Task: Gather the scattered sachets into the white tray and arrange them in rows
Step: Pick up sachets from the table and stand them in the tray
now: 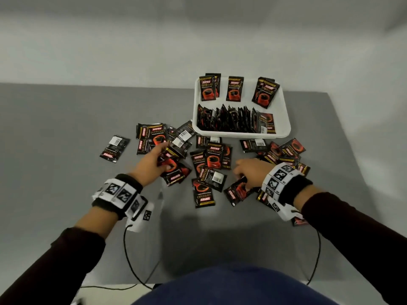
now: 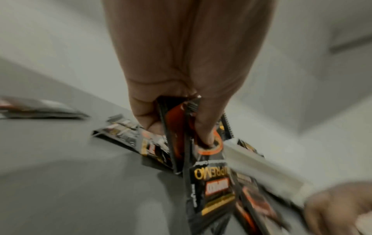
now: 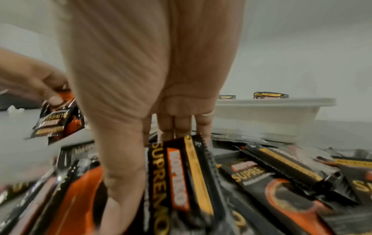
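Observation:
Black-and-red coffee sachets (image 1: 212, 158) lie scattered on the grey table in front of the white tray (image 1: 284, 119). In the tray, one row stands on edge (image 1: 231, 118) and three small groups (image 1: 234, 89) lean at the back. My left hand (image 1: 164, 160) pinches a few sachets (image 1: 176, 172) between thumb and fingers; the left wrist view shows that left hand (image 2: 179, 133) gripping these sachets (image 2: 213, 187). My right hand (image 1: 242, 176) grips a small bundle of sachets (image 1: 236, 191) low over the pile. In the right wrist view its thumb and fingers (image 3: 181, 125) hold that bundle (image 3: 177, 174).
One sachet (image 1: 114, 148) lies alone to the left. More sachets (image 1: 290, 150) crowd the table just right of my right wrist, below the tray's front rim. Black cables (image 1: 130, 260) hang by the near table edge. A pale wall stands behind the table.

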`<state>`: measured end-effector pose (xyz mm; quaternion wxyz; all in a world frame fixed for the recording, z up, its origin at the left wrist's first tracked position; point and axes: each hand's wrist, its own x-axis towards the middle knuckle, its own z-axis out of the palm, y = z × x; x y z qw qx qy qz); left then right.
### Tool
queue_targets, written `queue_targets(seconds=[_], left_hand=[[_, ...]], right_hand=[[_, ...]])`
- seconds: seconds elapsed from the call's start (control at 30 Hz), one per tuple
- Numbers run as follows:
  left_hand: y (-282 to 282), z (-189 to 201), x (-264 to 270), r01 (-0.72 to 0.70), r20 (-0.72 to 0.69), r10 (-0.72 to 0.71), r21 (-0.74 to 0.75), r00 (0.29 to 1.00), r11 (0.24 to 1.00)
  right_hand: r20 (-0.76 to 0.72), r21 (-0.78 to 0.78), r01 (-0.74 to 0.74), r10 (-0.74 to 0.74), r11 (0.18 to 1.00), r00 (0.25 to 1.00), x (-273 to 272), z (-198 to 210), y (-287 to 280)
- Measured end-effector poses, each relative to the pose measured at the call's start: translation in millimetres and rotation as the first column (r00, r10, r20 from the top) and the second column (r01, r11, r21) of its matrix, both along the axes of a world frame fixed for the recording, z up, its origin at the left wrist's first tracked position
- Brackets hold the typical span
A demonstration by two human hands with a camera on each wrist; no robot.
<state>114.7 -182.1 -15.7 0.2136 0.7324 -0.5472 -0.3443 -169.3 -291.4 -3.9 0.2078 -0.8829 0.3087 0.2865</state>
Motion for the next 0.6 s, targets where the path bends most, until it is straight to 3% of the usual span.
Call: queue_targets(seconds=[0.1, 0.23, 0.3, 0.4, 0.47, 0.6], left_hand=[[15, 1, 40, -0.166, -0.092, 0.165, 0.001, 0.982, 0.986], [22, 1, 103, -0.388, -0.262, 0.393, 0.073, 0.881, 0.919], [19, -5, 128, -0.449, -0.188, 0.452, 0.059, 0.872, 0.892], [9, -16, 148, -0.479, -0.045, 0.483, 0.067, 0.875, 0.875], [1, -24, 153, -0.453, 0.007, 0.455, 0.095, 0.89, 0.886], [-12, -42, 153, -0.342, 0.24, 0.313, 0.088, 0.919, 0.936]], right_hand=[[0.005, 0.152, 0.148, -0.151, 0.977, 0.989, 3, 8, 1], [0.212, 0.31, 0.305, -0.378, 0.901, 0.901, 30, 11, 13], [0.287, 0.253, 0.359, -0.424, 0.899, 0.859, 46, 4, 18], [0.25, 0.043, 0.391, -0.389, 0.919, 0.887, 61, -12, 24], [0.211, -0.06, 0.375, -0.355, 0.925, 0.911, 66, -20, 30], [0.266, -0.219, 0.326, -0.265, 0.92, 0.927, 71, -28, 39]])
